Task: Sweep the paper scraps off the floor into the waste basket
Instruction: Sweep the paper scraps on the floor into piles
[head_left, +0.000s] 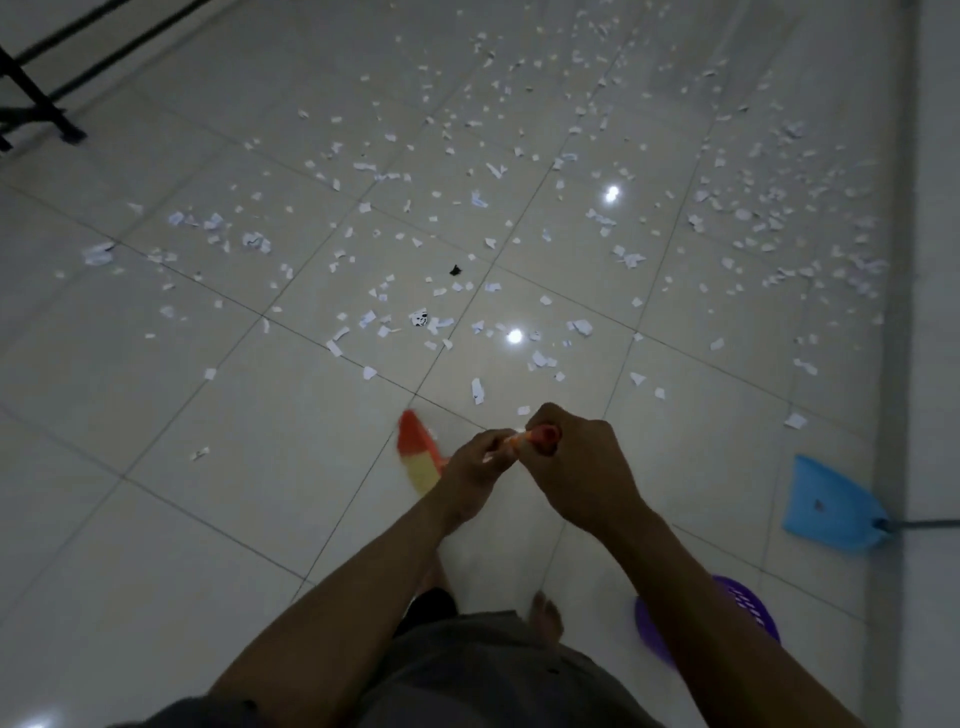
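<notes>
So both hands are curled tight round the broom (421, 457) handle: left hand (475, 467) lower, right hand (576, 467) at the top end. Paper scraps (582, 327) lie scattered ahead, with the waste basket (748, 605) by the right foot and the dustpan (826, 501) nearby. I'd use long, low strokes toward the dustpan — flicking probably just scatters them.

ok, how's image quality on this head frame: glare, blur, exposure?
Head view: dim and underexposed overall; two round light reflections glare off the floor; the broom is smeared by motion blur; far paper scraps look soft; wide-angle distortion bends tile lines near the edges.
</notes>
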